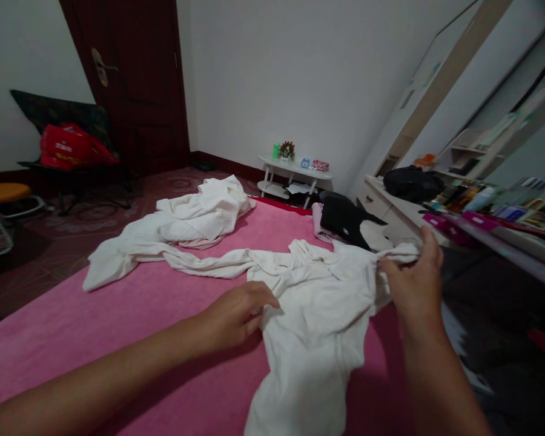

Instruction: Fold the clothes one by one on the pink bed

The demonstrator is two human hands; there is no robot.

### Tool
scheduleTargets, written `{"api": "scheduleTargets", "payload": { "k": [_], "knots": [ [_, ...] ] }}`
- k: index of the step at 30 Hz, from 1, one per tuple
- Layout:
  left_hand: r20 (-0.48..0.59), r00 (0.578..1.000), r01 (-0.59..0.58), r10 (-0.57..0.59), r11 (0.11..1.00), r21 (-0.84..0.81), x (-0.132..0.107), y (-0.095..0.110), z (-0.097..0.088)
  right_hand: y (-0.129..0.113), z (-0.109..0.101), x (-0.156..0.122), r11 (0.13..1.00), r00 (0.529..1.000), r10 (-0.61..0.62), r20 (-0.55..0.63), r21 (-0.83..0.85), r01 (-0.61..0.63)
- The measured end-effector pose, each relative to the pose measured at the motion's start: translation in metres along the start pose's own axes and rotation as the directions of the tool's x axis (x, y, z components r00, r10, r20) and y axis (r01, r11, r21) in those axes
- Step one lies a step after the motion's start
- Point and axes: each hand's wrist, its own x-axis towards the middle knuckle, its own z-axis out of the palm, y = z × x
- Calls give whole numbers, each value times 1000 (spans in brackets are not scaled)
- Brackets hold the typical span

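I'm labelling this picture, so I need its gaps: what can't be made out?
All in the head view:
Nearer white garment: its near end is cut off by the bottom edge.
Left hand: its own back hides whether the fingers pinch the garment.
Red bag: lettering too small and blurred.
Bottles at the right: blur hides their labels.

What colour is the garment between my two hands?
White; the garment shows best in the head view, the only one.
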Motion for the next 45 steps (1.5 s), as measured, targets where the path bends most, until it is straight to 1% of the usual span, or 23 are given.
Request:
{"api": "scheduleTargets", "payload": {
  "k": [3,6,8,10,11,13,15,16,17,18,21,23,24,27,29,30,32,34,35,37,41,43,45],
  "knots": [
    [118,991,-77,68,994,77,-5,1,10,9,3,-3,998,978,-64,197,8,64],
    [103,994,-50,33,985,168,-7,5,12,2,11,-13,994,828,-49,559,-54,96],
    [23,998,57,-64,972,230,-7,3,9,-12,16,-23,987,802,-77,593,-70,146],
    [-50,986,165,-157,941,297,-5,-4,6,-32,22,-37,977,793,-189,580,25,214],
    [-68,981,192,-180,926,325,-5,-9,5,-42,26,-46,964,759,-258,598,113,239],
    [-65,983,183,-171,919,351,-4,-19,6,-59,38,-67,932,633,-361,685,287,221],
    [-45,994,113,-104,938,327,-6,-27,9,-67,51,-83,916,494,-394,775,373,146],
    [-35,997,72,-65,950,302,-7,-30,12,-67,57,-87,916,455,-393,799,386,114],
    [-29,999,37,-30,961,276,-8,-32,14,-65,61,-89,917,449,-386,806,388,92],
    [-25,1000,11,-5,968,249,-9,-33,16,-60,64,-87,920,478,-372,796,384,76],
    [-6,1000,-18,19,982,186,-12,-31,20,-35,64,-68,952,653,-265,710,299,61],
    [-4,1000,-18,19,985,169,-13,-26,22,-13,59,-54,981,706,-183,684,171,89],
    [-5,1000,-22,23,985,169,-14,-24,23,-2,56,-49,987,696,-158,701,109,116],
    [7,998,-68,68,977,201,-13,-17,25,25,46,-40,976,596,-114,795,-23,217],
    [38,995,-95,88,966,241,-12,-12,25,37,37,-36,951,583,-14,812,-169,258],
    [53,995,-97,85,959,267,-12,-10,25,42,32,-33,924,620,52,783,-273,268],
    [73,996,-78,57,946,315,-12,-7,23,48,19,-25,837,758,128,640,-479,264],
    [87,996,-62,35,942,329,-13,-4,22,53,5,-19,770,872,60,487,-578,270],
    [96,995,-68,40,948,312,-14,-4,21,54,-2,-19,757,890,8,455,-585,292],
    [118,989,-119,93,964,236,-16,-3,22,52,-13,-26,779,846,-43,531,-513,361],
    [160,961,-250,227,958,143,-18,0,27,33,-24,-67,896,580,-11,815,-249,367],
    [179,960,-247,214,950,189,-15,1,32,23,-23,-88,916,532,-54,845,-170,363],
    [183,969,-211,166,941,265,-10,1,40,17,-17,-101,917,533,-134,835,-99,386]
  ]
}}
